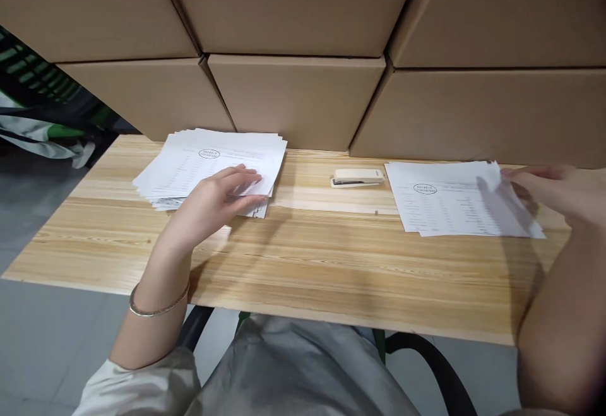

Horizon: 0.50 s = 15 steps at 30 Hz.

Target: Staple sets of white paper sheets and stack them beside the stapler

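My left hand (213, 201) lies palm down on a thick, uneven stack of printed white sheets (175, 163). Its fingers are stretched out over the top page, which bears an oval stamp. At the right, my right hand (553, 192) reaches the edge of a thinner pile of similar sheets (445, 201). Its fingers are extended and slightly apart at the upper right corner; slight blur and shadow cover the lower fingers. Between the two piles a small cream stapler (357, 177) sits on the wooden table, touched by neither hand.
Large stacked cardboard boxes (298, 100) form a wall along the back of the wooden table (303, 264). A dark chair armrest (426, 359) curves below the front edge. Dark slatted crates (38, 69) and pale cloth stand beyond the table at far left.
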Available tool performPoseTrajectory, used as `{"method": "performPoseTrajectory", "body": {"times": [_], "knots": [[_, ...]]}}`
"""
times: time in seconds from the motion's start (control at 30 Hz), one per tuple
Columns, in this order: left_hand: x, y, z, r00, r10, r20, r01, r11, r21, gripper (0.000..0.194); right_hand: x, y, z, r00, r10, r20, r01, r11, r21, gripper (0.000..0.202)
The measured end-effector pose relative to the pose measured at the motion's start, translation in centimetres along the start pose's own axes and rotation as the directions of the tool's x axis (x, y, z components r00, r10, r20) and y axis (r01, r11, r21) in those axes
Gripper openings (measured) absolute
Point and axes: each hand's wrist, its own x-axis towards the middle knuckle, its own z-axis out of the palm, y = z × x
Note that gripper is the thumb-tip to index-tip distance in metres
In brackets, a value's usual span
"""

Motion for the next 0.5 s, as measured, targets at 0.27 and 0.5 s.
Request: {"method": "performPoseTrajectory", "body": {"times": [0.27,0.5], "knots": [[-0.8,2.3,2.7,0.904,0.115,-0.411,-0.087,0.992,0.087,0.025,-13.5,-12.1,1.1,0.962,-0.271,0.027,0.237,0.882,0.407,0.043],[-3.0,5.4,7.9,0.782,0.610,-0.123,-0.591,0.790,0.159,0.036,-19.5,-17.1,7.8,0.531,-0.514,0.674,-0.166,0.717,0.677,0.055]]}}
